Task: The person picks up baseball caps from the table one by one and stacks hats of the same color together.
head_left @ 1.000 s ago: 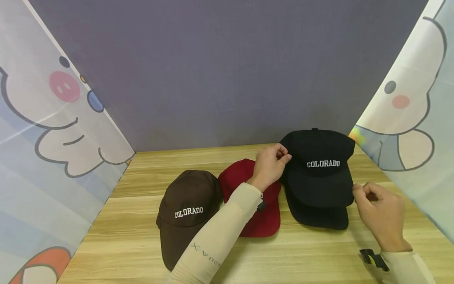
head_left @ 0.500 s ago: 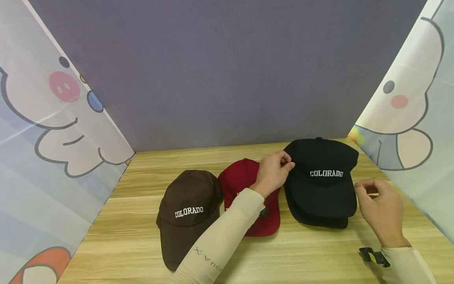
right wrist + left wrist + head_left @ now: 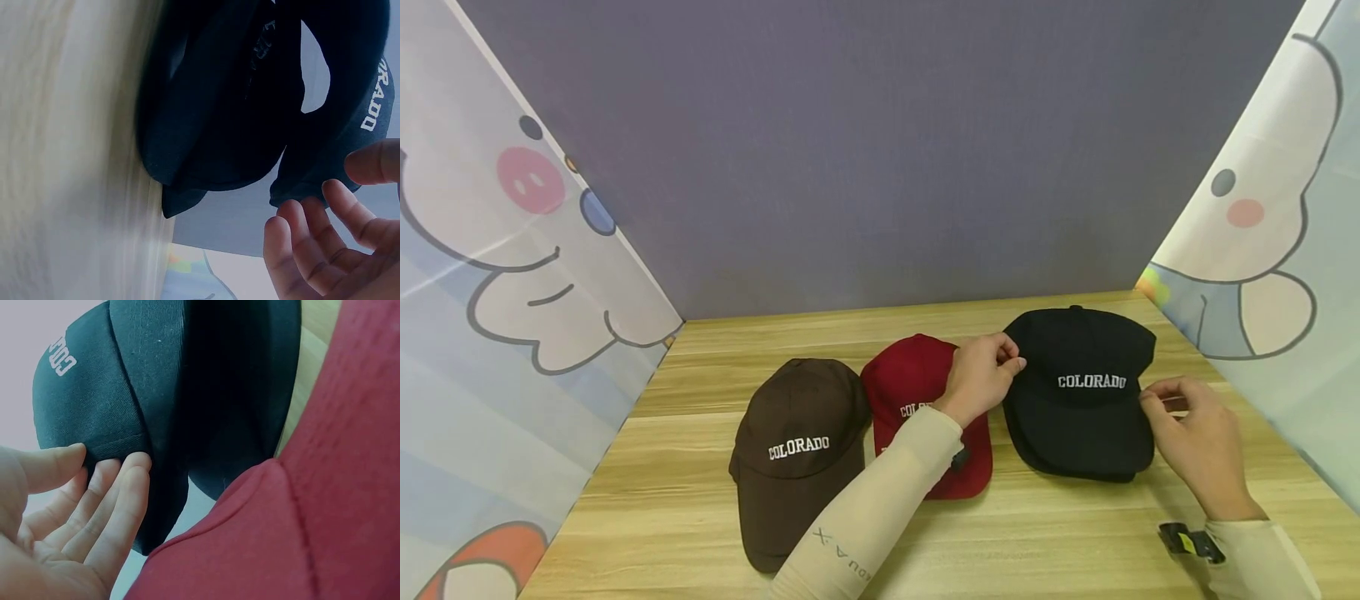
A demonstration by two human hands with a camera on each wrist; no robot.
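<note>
My left hand [image 3: 979,377] pinches the left side of a black baseball cap [image 3: 1082,367] with white COLORADO lettering. At the opposite side my right hand [image 3: 1197,437] pinches its edge between thumb and fingertips. Beneath it lies a second black baseball cap [image 3: 206,119], mostly hidden from the head view apart from a thin strip of brim. The right wrist view shows a gap between the two caps. A dark red baseball cap [image 3: 906,379] lies under my left forearm, its lettering partly covered. Left of that rests a dark brown baseball cap [image 3: 797,417], also lettered COLORADO.
The caps are on a light wood-grain tabletop [image 3: 685,467]. A grey panel [image 3: 880,167] closes off the back. Cartoon-printed sheets stand at the left [image 3: 512,275] and right [image 3: 1270,208] sides.
The held black cap has come down and slightly toward me, so that it now covers nearly all of the black cap below. Both hands keep their grip and move with it.
</note>
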